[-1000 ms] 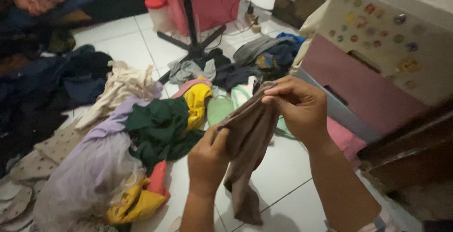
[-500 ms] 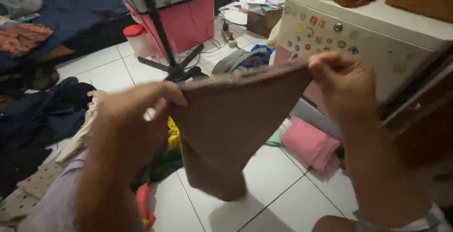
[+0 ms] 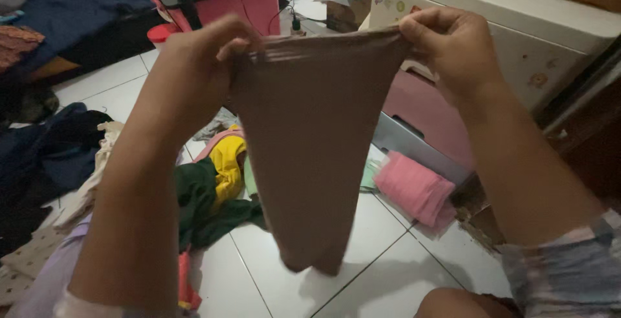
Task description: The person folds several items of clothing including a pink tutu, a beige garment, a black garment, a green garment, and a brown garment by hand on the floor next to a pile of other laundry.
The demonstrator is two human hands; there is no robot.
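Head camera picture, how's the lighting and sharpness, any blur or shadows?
Head view: dim indoor light, dark at the right edge; the brown cloth and both hands, left hand and right hand, are fairly sharp; soft shadow on the white tile floor under the cloth.

Brown soft-fabric garment point(image 3: 307, 143), plain, triangular in outline. Held up in the air, spread flat and facing the viewer: wide top edge stretched taut and slightly gathered at its left corner, sides narrowing to a rounded lower tip hanging free above the white tiled floor point(image 3: 381, 253).
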